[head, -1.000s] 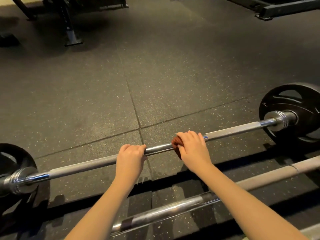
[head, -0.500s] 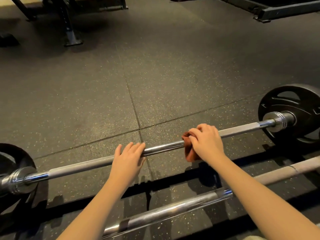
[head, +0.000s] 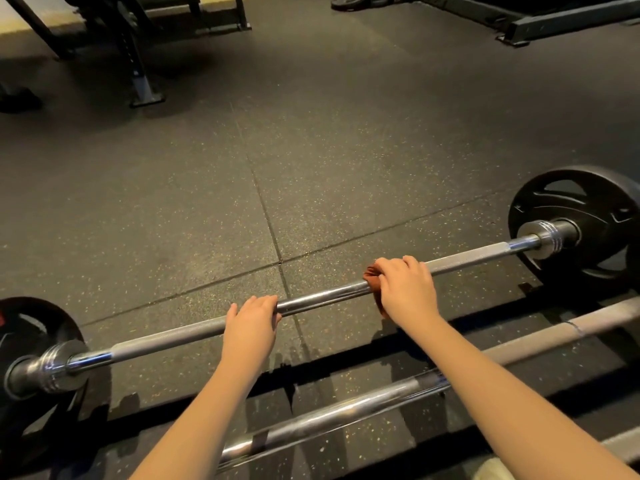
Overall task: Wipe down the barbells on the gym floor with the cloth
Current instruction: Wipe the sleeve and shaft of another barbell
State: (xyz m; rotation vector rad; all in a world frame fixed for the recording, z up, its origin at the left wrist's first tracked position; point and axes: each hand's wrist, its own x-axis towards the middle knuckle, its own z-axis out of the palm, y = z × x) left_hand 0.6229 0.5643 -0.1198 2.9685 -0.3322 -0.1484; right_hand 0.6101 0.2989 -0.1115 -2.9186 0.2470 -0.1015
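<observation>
A steel barbell (head: 180, 336) lies across the rubber floor, with a black plate (head: 585, 216) at its right end and another plate (head: 24, 327) at its left. My left hand (head: 251, 322) rests on the bar near its middle, fingers curled over the top. To its right my right hand (head: 407, 289) grips a rust-brown cloth (head: 371, 276) wrapped round the bar; most of the cloth is hidden under the hand. Closer to me lies a second, bare barbell (head: 332, 414), running under my forearms.
A rack foot (head: 143, 88) and bench legs stand at the back left. A dark steel frame base (head: 554, 22) runs along the back right, with a plate (head: 349, 1) lying on the floor near it. Speckled rubber tiles (head: 311, 150) stretch between.
My right hand has slid the cloth to the right along the bar. My left hand stayed near the bar's middle, loosening its fingers briefly and curling them over the bar again.
</observation>
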